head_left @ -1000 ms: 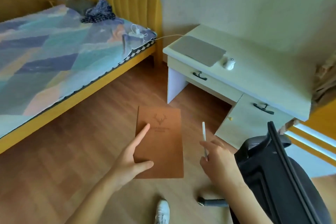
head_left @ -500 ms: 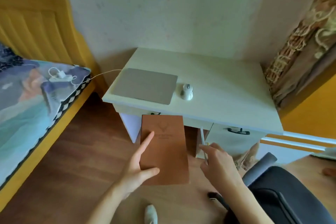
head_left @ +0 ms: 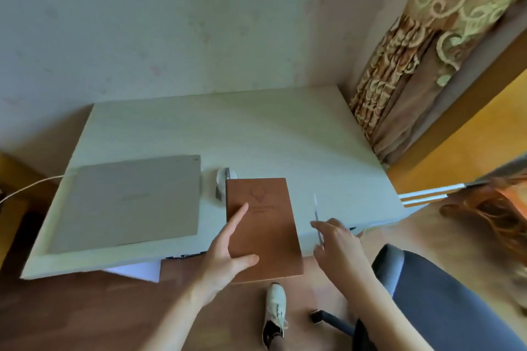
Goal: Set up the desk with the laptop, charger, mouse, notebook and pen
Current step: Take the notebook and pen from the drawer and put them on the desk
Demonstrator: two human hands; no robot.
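My left hand (head_left: 225, 253) grips a brown notebook (head_left: 268, 225) with a deer emblem, held over the front edge of the white desk (head_left: 256, 134). My right hand (head_left: 336, 248) pinches a thin white pen (head_left: 316, 211) upright, just right of the notebook. A closed grey laptop (head_left: 131, 202) lies on the desk's left part. Its white charger cable (head_left: 25, 188) runs off the left edge. The white mouse (head_left: 224, 178) sits between laptop and notebook, partly hidden by the notebook's top corner.
A dark office chair (head_left: 445, 299) stands at the lower right, close to my right arm. A patterned curtain (head_left: 422, 51) hangs at the desk's right end. My white shoe (head_left: 275, 310) rests on the wooden floor below.
The view has swung onto the desk and come closer. Both hands, with notebook and pen, have moved from below the desk's front up over its top.
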